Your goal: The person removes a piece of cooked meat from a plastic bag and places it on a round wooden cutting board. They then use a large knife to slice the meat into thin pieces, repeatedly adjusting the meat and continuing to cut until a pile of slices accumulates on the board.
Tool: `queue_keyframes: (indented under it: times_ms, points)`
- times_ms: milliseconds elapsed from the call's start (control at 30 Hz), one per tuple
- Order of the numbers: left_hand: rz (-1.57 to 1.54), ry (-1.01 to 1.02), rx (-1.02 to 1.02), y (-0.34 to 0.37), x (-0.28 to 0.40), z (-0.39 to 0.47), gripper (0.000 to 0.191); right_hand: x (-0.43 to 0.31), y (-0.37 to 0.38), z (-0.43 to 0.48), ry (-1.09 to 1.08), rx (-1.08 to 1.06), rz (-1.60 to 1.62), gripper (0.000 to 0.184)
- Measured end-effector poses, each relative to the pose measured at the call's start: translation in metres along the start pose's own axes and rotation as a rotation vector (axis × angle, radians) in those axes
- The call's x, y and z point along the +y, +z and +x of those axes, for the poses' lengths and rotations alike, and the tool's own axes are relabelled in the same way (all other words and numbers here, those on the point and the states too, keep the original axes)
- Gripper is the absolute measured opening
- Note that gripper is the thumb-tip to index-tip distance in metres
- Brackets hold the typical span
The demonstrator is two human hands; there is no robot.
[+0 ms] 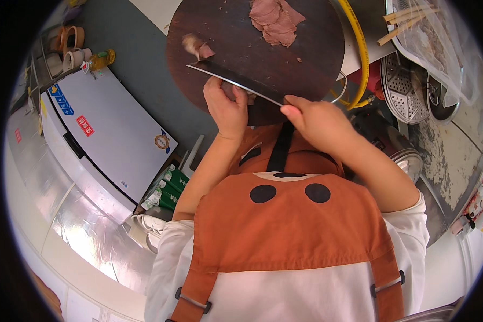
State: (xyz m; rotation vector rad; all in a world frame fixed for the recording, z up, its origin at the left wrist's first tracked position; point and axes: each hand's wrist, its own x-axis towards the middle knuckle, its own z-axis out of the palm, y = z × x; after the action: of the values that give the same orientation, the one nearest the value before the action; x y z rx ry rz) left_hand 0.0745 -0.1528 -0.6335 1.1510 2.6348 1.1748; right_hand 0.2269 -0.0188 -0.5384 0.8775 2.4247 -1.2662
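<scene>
My right hand (324, 122) grips a cleaver (241, 77) at its handle end, the wide dark blade slanting across a round, dark wooden chopping board (306, 76). Close against the near side of the blade, my left hand (226, 108) is curled around a piece of meat (228, 89), mostly hidden by the fingers. Beyond the blade's far left end lies a small blurred scrap of meat (197, 46). Thin slices of cooked meat (277, 22) are heaped at the board's far side, with crumbs scattered about.
A yellow hose (359, 44) curves along the board's right side. Farther right are a tray (394, 36) under clear plastic with wooden sticks (406, 24), and a perforated metal steamer plate (404, 88). To the left stands a white chest freezer (108, 116) with an oil bottle (102, 59) on it.
</scene>
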Motion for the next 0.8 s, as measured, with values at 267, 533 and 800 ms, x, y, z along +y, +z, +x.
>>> queue_keyframes:
  times_ms: [267,533,800]
  points:
    - [-0.028,0.032,-0.014,-0.007,-0.001,0.004,0.035,0.025,-0.037,-0.039,0.13,0.059,0.11,0.043]
    - [-0.052,0.07,-0.185,-0.034,0.01,0.0,0.034,0.007,-0.08,-0.022,0.06,-0.157,0.002,0.04]
    - [-0.039,-0.093,-0.034,-0.031,0.02,-0.017,0.032,-0.024,-0.09,0.035,-0.223,-0.252,-0.334,0.043]
